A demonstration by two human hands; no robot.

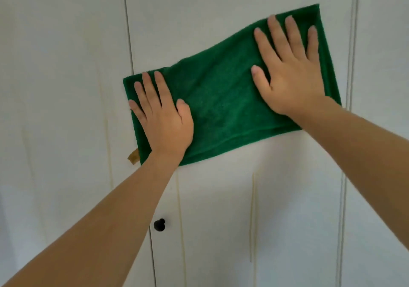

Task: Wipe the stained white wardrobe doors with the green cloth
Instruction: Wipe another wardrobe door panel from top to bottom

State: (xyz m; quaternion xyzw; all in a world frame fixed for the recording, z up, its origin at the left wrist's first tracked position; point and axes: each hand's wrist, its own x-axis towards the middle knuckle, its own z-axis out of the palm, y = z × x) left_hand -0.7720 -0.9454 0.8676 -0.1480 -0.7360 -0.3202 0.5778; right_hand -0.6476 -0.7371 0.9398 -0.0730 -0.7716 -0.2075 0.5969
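I see both arms reaching up, the left hand [164, 122] and right hand [290, 71] flat with fingers spread, palms pressing the green cloth [221, 100] against the white wardrobe door [221, 198]. The cloth lies stretched between them, tilted up toward the right, above the black knob [159, 225].

A small black knob [159, 225] sits low in the middle of the view, round and dark against the pale surface behind it. It lies just to the right of a thin vertical seam [152, 253], which runs from the top edge to the bottom and leans slightly rightward as it descends. Higher up and left of the knob, a short tan tag [132, 157] sticks out at a tilt; it may be a fabric label or a loop, the blur leaves that unclear. Far to the right, a pair of narrow parallel grooves [343, 198] runs top to bottom, well apart from the knob.
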